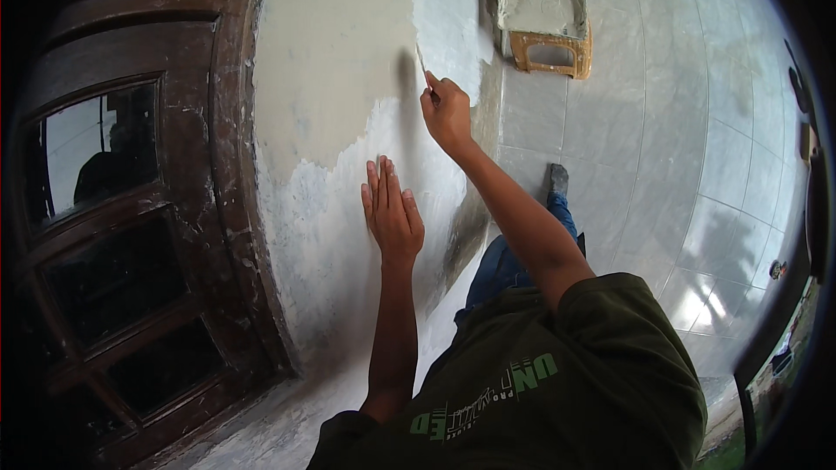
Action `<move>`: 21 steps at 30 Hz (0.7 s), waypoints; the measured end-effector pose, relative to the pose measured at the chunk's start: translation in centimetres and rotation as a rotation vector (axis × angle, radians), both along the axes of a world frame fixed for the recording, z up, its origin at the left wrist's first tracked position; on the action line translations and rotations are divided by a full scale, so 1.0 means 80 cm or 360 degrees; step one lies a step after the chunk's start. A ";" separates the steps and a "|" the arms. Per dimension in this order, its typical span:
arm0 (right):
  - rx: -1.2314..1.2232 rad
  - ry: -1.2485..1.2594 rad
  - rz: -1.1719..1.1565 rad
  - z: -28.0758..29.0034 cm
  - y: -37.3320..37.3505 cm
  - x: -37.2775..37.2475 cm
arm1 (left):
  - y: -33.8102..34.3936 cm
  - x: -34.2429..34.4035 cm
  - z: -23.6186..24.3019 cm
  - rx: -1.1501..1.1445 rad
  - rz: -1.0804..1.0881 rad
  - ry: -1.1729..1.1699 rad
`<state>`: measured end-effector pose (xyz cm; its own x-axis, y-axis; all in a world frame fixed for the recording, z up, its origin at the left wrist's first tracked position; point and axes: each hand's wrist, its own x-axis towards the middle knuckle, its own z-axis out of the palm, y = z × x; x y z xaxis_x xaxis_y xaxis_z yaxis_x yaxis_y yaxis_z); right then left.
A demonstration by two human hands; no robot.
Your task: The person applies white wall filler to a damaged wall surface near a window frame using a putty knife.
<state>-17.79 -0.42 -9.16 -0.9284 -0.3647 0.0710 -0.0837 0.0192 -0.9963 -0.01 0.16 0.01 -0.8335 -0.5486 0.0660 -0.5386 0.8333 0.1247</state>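
Note:
My left hand (pixel 394 219) lies flat against the wall (pixel 335 52), fingers stretched out and pointing up, with nothing in it. Higher and to the right, my right hand (pixel 448 113) is closed around a putty knife (pixel 422 61). Its thin blade shows nearly edge-on, close to the wall by the border of the beige coat; I cannot tell whether it touches. Smooth beige putty covers the upper left of the wall. Around and below its ragged edge the surface is patchy white.
A tray (pixel 583 0) of pale putty sits on a tan plastic stool (pixel 552 56) at the far right of the wall. Left of the wall stands a dark wooden door (pixel 187 144) with glass panes. Grey tiles (pixel 610 122) cover the floor, and my foot (pixel 558 178) rests there.

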 end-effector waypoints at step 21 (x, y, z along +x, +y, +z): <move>0.0207 0.0345 0.0334 -0.027 -0.009 0.045 | -0.001 0.003 0.000 -0.0007 -0.0003 -0.0018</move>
<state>-14.20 -1.16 -11.29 -0.8006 -0.5652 0.1989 -0.3090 0.1050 -0.9453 0.22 0.04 -0.01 -0.8353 -0.5467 0.0588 -0.5383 0.8349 0.1146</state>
